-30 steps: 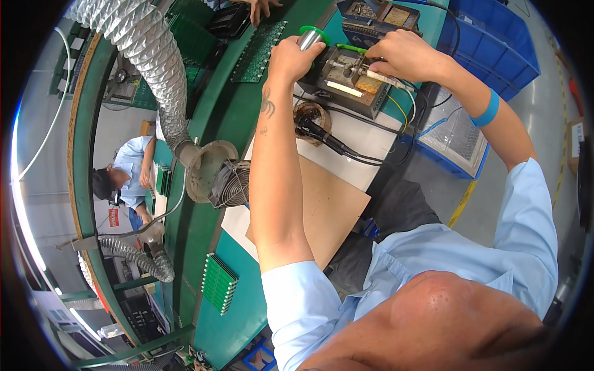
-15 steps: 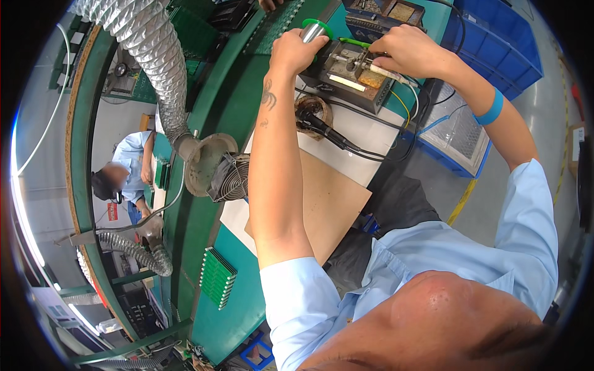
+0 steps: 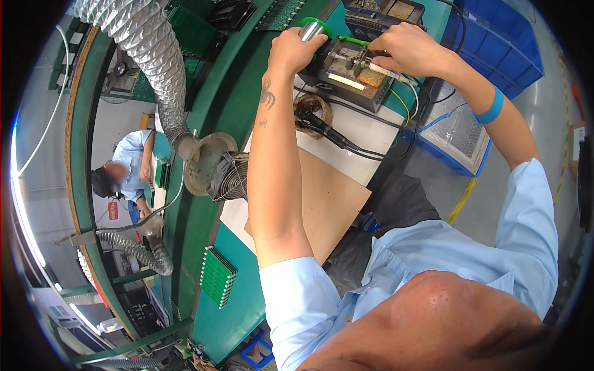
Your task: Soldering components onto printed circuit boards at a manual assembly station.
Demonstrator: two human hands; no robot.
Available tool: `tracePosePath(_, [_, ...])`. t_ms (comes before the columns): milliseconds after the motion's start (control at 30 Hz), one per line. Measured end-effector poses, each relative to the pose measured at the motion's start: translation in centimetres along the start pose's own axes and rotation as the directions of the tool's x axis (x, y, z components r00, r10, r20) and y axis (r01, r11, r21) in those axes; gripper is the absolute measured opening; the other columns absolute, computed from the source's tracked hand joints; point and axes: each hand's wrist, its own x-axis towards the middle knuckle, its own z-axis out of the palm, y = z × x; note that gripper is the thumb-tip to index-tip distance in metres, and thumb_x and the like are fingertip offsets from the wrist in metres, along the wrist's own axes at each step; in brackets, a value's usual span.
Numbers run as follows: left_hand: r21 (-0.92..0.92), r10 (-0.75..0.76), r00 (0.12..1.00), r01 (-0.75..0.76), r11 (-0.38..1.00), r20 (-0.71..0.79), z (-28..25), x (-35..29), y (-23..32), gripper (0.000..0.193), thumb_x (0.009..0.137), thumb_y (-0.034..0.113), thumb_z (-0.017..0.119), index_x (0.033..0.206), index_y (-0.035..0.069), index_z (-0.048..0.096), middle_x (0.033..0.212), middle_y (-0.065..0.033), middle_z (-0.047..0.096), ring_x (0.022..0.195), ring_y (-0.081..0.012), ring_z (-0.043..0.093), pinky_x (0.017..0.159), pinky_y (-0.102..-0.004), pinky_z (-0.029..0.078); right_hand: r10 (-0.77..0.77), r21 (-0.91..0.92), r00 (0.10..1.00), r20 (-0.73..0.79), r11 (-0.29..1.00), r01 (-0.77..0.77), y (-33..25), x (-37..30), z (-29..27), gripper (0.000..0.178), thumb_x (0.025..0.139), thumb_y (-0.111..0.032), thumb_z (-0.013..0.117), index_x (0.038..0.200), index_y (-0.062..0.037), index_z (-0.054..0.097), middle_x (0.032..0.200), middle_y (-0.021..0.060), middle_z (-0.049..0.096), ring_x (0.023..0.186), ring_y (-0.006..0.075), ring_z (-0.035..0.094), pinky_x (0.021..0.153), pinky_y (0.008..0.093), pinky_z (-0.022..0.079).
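Observation:
At the far side of the bench my left hand (image 3: 292, 52) is closed around a spool of silver wire (image 3: 313, 30) with a green rim. To its right stands a dark metal box (image 3: 346, 77) with small fittings and a pale bar on top. My right hand (image 3: 411, 49) is over that box's right end, fingers curled and pressed together; what is between them is too small to make out. A bright green slim tool (image 3: 354, 41) lies by its fingertips. A white-handled tool with a cable (image 3: 388, 72) lies just under the fingers.
A black-handled corded tool (image 3: 328, 131) rests in a round holder. A cardboard sheet (image 3: 334, 201), a fan (image 3: 230, 177) and stacked green circuit boards (image 3: 218, 277) are nearer. A silver duct (image 3: 148, 55) hangs left. Blue crates (image 3: 495, 43) stand right. Another person (image 3: 127, 170) works beyond the frame.
My hands have hardly moved. At the top edge, another person's hand has gone out of view and the green board panel there has shifted away from me.

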Motion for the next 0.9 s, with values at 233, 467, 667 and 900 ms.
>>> tracePosePath(233, [0.004,-0.006,1.0,0.006,1.0,0.015,-0.07,-0.08,0.17,0.053,0.079,0.047,0.07,0.11,0.003,0.072,0.094,-0.0145,0.074,0.081,-0.0287,0.07,0.075,-0.0389,0.055,-0.002,-0.003,1.0,-0.006,1.0,0.002,-0.02,-0.04,-0.09,0.022,0.083,-0.015,0.072,0.097,0.0026,0.075,0.083,0.0136,0.073,0.065,0.0301,0.067,0.065,0.0348,0.055])
tracePosePath(467, [0.024,-0.004,1.0,0.003,1.0,0.01,0.0,-0.01,0.02,0.053,0.08,0.047,0.07,0.111,0.003,0.072,0.096,-0.0145,0.074,0.083,-0.0293,0.07,0.076,-0.0394,0.055,0.002,-0.007,1.0,0.0,1.0,-0.002,-0.08,0.09,-0.11,0.023,0.083,-0.015,0.072,0.097,0.0024,0.075,0.082,0.0137,0.073,0.064,0.0298,0.066,0.065,0.0347,0.055])
tracePosePath(667, [0.048,-0.002,1.0,0.001,0.999,0.014,0.04,0.06,0.16,0.054,0.08,0.047,0.069,0.112,0.004,0.071,0.097,-0.0141,0.074,0.085,-0.0295,0.07,0.077,-0.0395,0.055,-0.012,0.004,1.0,-0.016,1.0,0.012,0.25,0.12,0.05,0.023,0.083,-0.015,0.073,0.097,0.0025,0.075,0.081,0.0135,0.072,0.063,0.0294,0.066,0.064,0.0348,0.054])
tracePosePath(900, [0.054,-0.003,1.0,0.002,0.999,0.013,0.05,-0.05,0.2,0.054,0.081,0.047,0.069,0.113,0.004,0.071,0.097,-0.0141,0.074,0.086,-0.0296,0.07,0.077,-0.0397,0.055,-0.005,-0.001,1.0,0.015,1.0,0.005,-0.1,0.11,-0.43,0.023,0.083,-0.015,0.073,0.097,0.0024,0.075,0.08,0.0132,0.072,0.062,0.0288,0.065,0.063,0.0346,0.055])
